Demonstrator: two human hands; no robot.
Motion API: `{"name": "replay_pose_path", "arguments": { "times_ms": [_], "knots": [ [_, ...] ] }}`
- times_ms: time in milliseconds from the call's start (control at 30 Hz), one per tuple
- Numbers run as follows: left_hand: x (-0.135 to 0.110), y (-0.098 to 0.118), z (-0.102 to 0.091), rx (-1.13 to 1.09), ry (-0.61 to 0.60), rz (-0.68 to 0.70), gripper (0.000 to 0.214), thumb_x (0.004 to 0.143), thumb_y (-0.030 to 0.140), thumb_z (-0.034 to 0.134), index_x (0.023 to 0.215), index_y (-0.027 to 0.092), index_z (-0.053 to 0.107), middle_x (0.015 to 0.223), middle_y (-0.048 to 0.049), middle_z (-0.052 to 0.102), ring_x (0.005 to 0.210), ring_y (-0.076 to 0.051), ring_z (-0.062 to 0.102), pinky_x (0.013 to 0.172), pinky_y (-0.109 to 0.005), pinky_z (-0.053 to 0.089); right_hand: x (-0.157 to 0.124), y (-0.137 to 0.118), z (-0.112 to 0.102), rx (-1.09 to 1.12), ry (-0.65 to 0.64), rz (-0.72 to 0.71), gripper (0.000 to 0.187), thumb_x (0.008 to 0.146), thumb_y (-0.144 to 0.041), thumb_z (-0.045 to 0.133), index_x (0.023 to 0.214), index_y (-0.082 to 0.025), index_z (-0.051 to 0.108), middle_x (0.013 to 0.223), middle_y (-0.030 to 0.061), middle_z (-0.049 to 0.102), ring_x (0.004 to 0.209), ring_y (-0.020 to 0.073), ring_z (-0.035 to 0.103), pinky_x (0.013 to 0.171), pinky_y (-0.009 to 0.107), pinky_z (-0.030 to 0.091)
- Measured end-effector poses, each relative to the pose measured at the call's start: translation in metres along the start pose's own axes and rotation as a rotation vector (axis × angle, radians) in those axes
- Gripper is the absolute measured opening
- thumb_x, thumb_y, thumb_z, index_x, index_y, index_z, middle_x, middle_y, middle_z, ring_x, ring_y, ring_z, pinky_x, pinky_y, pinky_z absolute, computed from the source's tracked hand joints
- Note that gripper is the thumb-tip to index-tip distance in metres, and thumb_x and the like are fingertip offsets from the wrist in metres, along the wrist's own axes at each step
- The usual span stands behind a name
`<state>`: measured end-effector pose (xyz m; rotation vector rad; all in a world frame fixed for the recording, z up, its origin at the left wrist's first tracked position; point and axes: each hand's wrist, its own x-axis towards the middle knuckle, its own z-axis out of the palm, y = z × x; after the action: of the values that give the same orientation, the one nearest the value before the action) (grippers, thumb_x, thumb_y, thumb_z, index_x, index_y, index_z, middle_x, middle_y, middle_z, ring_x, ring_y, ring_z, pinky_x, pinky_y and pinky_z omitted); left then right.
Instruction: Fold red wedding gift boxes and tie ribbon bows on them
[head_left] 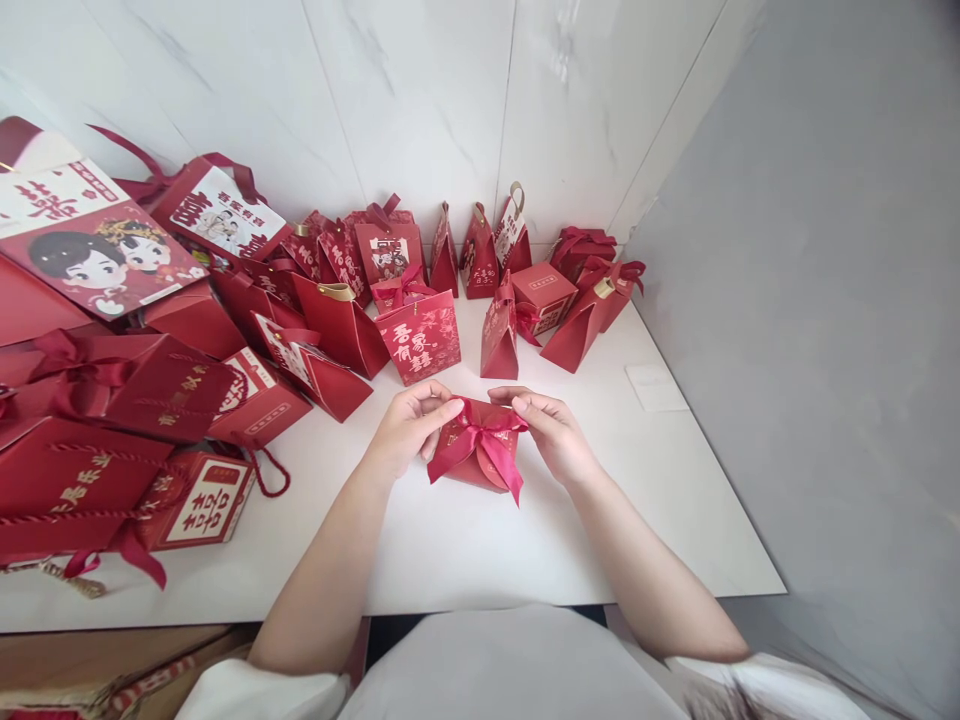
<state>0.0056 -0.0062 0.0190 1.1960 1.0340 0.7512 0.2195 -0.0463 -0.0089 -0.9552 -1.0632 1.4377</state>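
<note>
A small red gift box lies on the white table in front of me, a glossy crimson ribbon bow tied across its top. The bow's two tails hang over the front face. On the box's left, my left hand is closed, thumb and fingers pinching the bow's left loop at the upper corner. From the other side, my right hand pinches the right loop, its index finger reaching over the back edge of the box. Part of the lettering on the box is covered by the ribbon.
Several red gift boxes, among them a floral box and a narrow upright box, stand behind. A heap of larger boxes fills the left. A white card lies right, near a grey wall.
</note>
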Motion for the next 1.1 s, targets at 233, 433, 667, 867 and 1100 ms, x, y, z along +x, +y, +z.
{"name": "replay_pose_path", "arguments": {
  "times_ms": [233,433,667,867,1100],
  "knots": [
    [0.000,0.000,-0.003,-0.025,-0.019,0.018,0.032,0.080,0.041,0.075,0.077,0.017,0.054,0.060,0.0057,0.061,0.031,-0.001,0.033,0.035,-0.019,0.018,0.000,0.001,0.000,0.022,-0.008,-0.006,0.030,0.091,-0.043,0.067,0.070,-0.022,0.073,0.119,0.0043,0.067,0.114,0.0250,0.058,0.097,0.037,0.044],
    [-0.004,0.004,-0.004,0.035,-0.077,-0.006,0.030,0.085,0.041,0.070,0.078,0.019,0.051,0.043,0.0096,0.046,0.031,-0.003,0.034,0.036,-0.018,0.020,0.000,0.001,-0.001,0.027,-0.002,-0.002,0.030,0.090,-0.044,0.068,0.070,-0.022,0.072,0.119,0.0044,0.068,0.113,0.0253,0.059,0.097,0.037,0.044],
    [-0.003,0.003,-0.008,-0.065,-0.096,0.009,0.031,0.082,0.038,0.074,0.080,0.020,0.049,0.043,0.0108,0.045,0.030,-0.003,0.033,0.036,-0.017,0.020,0.000,0.003,-0.001,0.013,0.005,0.001,0.030,0.089,-0.045,0.068,0.069,-0.023,0.073,0.120,0.0043,0.067,0.117,0.0263,0.057,0.098,0.038,0.044],
    [-0.003,0.002,-0.007,-0.096,-0.181,-0.091,0.034,0.083,0.042,0.072,0.084,0.021,0.045,0.043,0.0072,0.053,0.030,-0.007,0.042,0.035,-0.017,0.019,0.000,0.001,0.000,0.002,0.002,0.016,0.032,0.088,-0.048,0.069,0.068,-0.023,0.072,0.122,0.0043,0.066,0.121,0.0279,0.055,0.099,0.040,0.043],
    [-0.002,0.005,-0.012,-0.221,-0.238,-0.116,0.032,0.082,0.040,0.071,0.096,0.021,0.050,0.055,0.0059,0.056,0.038,-0.010,0.055,0.036,-0.017,0.033,-0.001,0.000,-0.001,0.023,-0.051,0.033,0.033,0.090,-0.048,0.067,0.069,-0.022,0.072,0.126,0.0041,0.063,0.121,0.0267,0.054,0.101,0.037,0.041]
  ]
}}
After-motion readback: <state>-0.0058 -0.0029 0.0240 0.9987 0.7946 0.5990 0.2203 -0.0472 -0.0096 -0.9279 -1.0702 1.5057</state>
